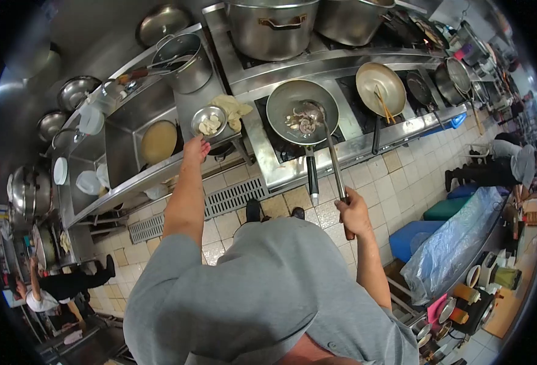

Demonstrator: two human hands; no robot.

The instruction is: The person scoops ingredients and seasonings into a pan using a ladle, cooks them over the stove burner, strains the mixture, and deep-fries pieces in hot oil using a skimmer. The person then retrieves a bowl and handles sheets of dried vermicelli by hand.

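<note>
My right hand [355, 213] is closed round the wooden grip of a long metal ladle [334, 159]. The ladle's head rests in a dark wok [280, 106], among pale pieces and greyish-brown food [305, 123]. The wok sits on a burner with its black handle [311, 173] towards me. My left hand [197, 148] is at the near rim of a small metal bowl [221, 114], its fingers loosely bent and partly apart; a firm grip does not show. Pale chunks [209, 125] lie in this bowl, and a yellowish cloth [233, 108] is beside it.
Left of the bowl is a steel sink [128, 149] holding a round pan of cloudy liquid [158, 142]. A light-coloured pan [380, 85] with chopsticks occupies another burner. Large pots [273, 36] stand behind. Other people [505, 161] are at the far right and lower left.
</note>
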